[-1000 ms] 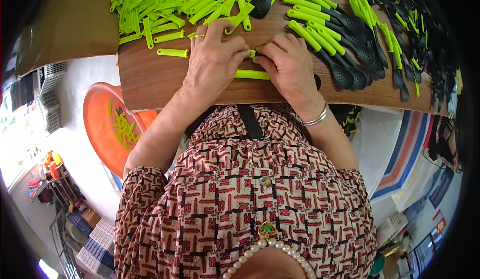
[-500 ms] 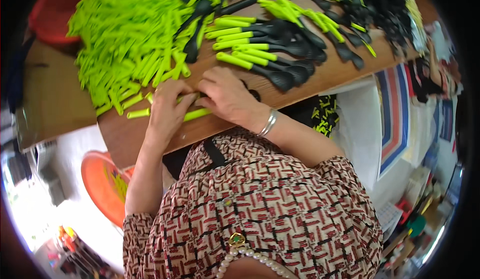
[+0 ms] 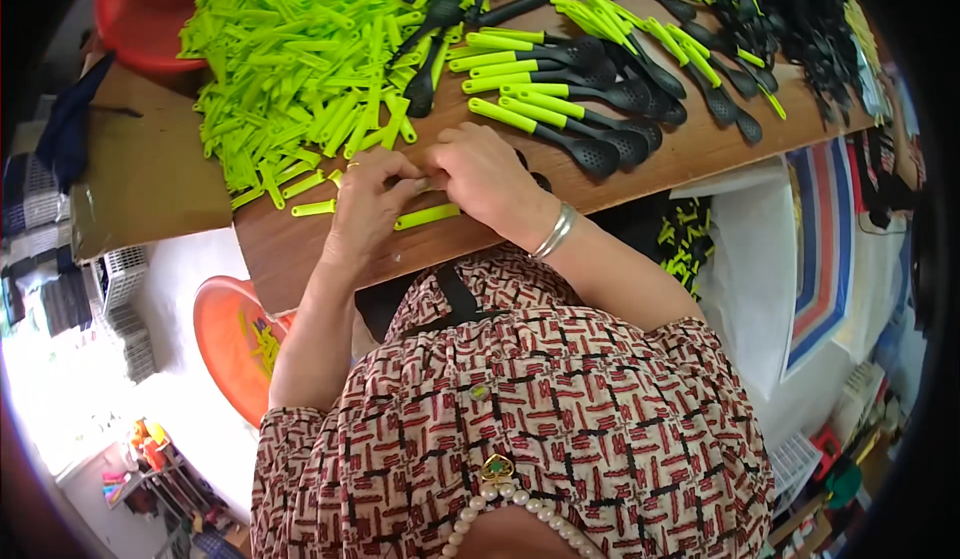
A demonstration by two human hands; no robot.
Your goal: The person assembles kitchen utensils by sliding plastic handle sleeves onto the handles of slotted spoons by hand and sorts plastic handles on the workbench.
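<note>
My left hand and my right hand meet over the table's near part, fingers pinched together. Whatever sits between the fingertips is mostly hidden and too small to name. A lime-green plastic handle lies on the wood just below the fingers, partly beside my right hand. Left of my left hand lies another green handle. Beyond my hands, black slotted spoons with green handles lie in an overlapping row. A big heap of loose green handles spreads over the far left.
The brown wooden table ends just in front of me. A hammer lies at the back, near a heap of black utensil heads. An orange basin stands lower left, a red basin far left, beside a cardboard box.
The whole view has shifted, so the table and hands appear further right and slightly higher. My hands stay together over the same spot, fingertips still pinched.
</note>
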